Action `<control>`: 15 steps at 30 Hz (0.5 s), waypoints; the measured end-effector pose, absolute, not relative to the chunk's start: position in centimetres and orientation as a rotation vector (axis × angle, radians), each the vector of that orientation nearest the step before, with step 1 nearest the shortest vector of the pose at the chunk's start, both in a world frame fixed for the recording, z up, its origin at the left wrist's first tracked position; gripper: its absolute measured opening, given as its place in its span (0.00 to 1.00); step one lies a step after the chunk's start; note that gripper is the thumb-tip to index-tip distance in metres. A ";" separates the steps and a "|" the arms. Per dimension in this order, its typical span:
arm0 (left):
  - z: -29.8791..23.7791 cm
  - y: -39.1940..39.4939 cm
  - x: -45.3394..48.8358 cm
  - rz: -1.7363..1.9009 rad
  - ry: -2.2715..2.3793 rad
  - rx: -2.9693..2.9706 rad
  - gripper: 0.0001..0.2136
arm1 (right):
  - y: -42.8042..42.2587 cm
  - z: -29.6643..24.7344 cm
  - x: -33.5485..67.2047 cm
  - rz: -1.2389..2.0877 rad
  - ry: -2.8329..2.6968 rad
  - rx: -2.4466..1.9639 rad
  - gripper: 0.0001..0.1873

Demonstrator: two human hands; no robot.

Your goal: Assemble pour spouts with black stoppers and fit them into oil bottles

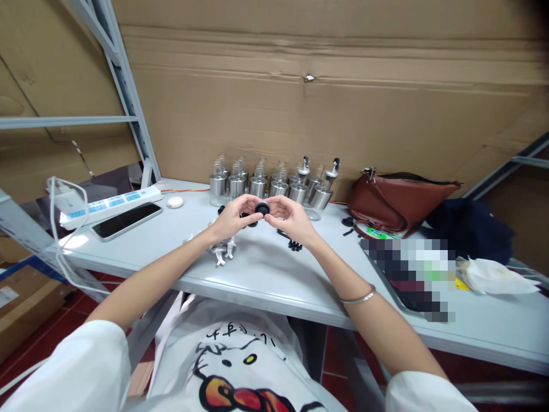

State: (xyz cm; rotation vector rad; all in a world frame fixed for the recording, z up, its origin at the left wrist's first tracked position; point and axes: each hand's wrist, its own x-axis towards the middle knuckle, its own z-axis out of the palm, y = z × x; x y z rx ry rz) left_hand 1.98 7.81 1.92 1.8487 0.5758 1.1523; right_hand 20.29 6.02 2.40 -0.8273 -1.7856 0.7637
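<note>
Between my two hands is a small round black cap [262,208], raised a little over the table. My left hand [237,216] pinches it from the left with thumb and fingers. From the right, my right hand [290,216] grips the same cap. Below my left hand lie several white plastic spout pieces [223,250]. A cluster of small black parts [295,245] rests under my right hand. Behind both hands stand rows of glass bottles with steel sleeves [258,187]. Two of them at the right carry pourer tops [333,167].
A white power strip [114,205], a phone [127,221] and a white round case [175,202] lie at the left. A brown leather bag [398,200] sits at the right, near a white wrapper [497,276]. Cardboard [326,120] walls the back; a metal shelf post [128,86] rises left.
</note>
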 end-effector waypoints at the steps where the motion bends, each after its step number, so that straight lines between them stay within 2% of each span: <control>1: 1.9 7.9 2.0 1.145 0.573 1.846 0.17 | 6.0 2.4 20.3 0.767 -1.783 -0.833 0.16; 15: 1.9 7.5 2.4 1.217 0.610 1.880 0.15 | 5.9 2.4 20.0 0.782 -1.797 -0.820 0.18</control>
